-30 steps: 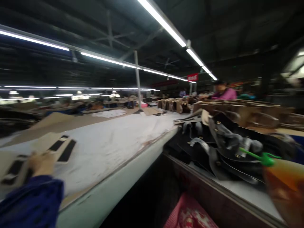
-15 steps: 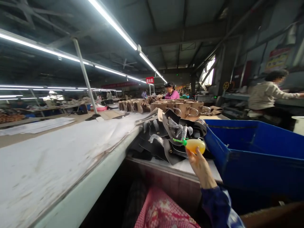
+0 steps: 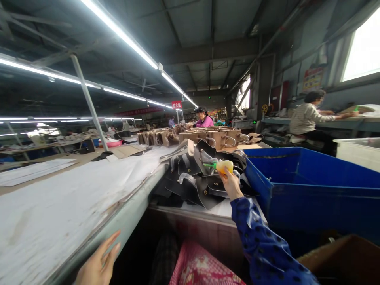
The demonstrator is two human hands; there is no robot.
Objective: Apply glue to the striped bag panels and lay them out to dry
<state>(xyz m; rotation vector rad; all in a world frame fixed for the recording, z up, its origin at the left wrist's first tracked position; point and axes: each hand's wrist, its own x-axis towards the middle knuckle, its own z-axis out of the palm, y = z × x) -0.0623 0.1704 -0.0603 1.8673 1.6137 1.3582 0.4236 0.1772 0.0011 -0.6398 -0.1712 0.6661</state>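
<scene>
My right hand [image 3: 231,184] grips a soft yellow squeeze bottle [image 3: 225,167] with a green nozzle that points left. It is held up over a pile of black leather bag pieces [image 3: 190,184], some with metal clasps and handles wrapped in clear plastic. At the lower left my left hand [image 3: 99,261] is in view, fingers apart and holding nothing, near the edge of the white-covered table [image 3: 74,190].
A large blue bin [image 3: 314,202] stands to the right of the pile. Rows of tan bags [image 3: 190,136] stand farther back. A person in pink [image 3: 204,120] is behind them; another person [image 3: 305,118] sits at a bench on the right.
My left hand has come into view at the lower left. The right hand has moved the squeeze bottle forward and slightly up, and the view has turned a little to the right.
</scene>
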